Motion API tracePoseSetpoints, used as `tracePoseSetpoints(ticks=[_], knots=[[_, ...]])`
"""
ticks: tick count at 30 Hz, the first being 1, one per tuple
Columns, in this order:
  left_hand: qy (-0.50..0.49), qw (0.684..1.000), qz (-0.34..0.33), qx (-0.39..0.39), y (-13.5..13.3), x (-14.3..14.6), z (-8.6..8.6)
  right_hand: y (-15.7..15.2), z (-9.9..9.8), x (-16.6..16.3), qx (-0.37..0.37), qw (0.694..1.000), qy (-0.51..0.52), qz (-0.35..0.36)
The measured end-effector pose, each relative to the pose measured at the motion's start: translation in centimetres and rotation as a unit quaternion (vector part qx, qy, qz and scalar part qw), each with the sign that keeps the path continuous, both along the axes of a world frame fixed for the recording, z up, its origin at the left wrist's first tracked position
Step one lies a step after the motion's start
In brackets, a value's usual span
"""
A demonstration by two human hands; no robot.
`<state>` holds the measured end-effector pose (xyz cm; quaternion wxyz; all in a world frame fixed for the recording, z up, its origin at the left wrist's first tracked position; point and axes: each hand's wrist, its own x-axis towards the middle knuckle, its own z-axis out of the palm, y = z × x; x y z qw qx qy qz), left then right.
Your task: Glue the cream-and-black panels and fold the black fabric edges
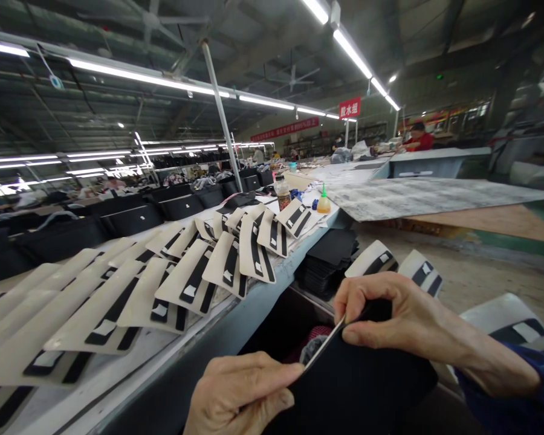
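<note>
Head view: a flat, pale-edged black sheet panel (353, 380) spans between the left hand (242, 389) and right hand (385, 311), both pinching its edge; its bottom is cut off, its dark outline partly lost in shadow.

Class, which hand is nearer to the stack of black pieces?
Right. The right hand is below and to the right of the stack of black pieces in the picture; the left hand is farther off, lower and left.
</note>
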<state>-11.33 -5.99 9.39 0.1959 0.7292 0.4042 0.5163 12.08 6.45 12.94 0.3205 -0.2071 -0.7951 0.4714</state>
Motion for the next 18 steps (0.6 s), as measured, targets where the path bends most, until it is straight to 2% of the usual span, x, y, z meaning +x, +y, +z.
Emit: tracePoseSetpoints(ticks=[3, 8, 11, 14, 16, 18], knots=[[-0.032, 0.999, -0.030, -0.020, 0.6, -0.3, -0.6, 0.1, 0.1, 0.0, 0.014, 1.000, -0.007, 0.002], [-0.029, 0.996, -0.007, -0.081, 1.7, 0.8, -0.5, -0.2, 0.1, -0.6, 0.046, 0.999, -0.024, 0.000], [-0.068, 0.984, 0.029, -0.159, 2.7, 2.2, -0.2, -0.4, -0.2, -1.0, 0.094, 0.995, -0.026, 0.011], [-0.124, 0.957, 0.021, -0.260, 3.8, 3.4, -0.5, -0.5, -0.7, -1.0, 0.142, 0.988, -0.049, 0.017], [-0.155, 0.944, 0.027, -0.291, 4.4, 3.9, -1.4, -0.5, -1.3, -0.9, 0.197, 0.978, -0.071, 0.011], [-0.155, 0.943, 0.075, -0.285, 5.1, 4.2, -2.7, -0.5, -2.0, -1.0, 0.307, 0.948, -0.079, -0.031]])
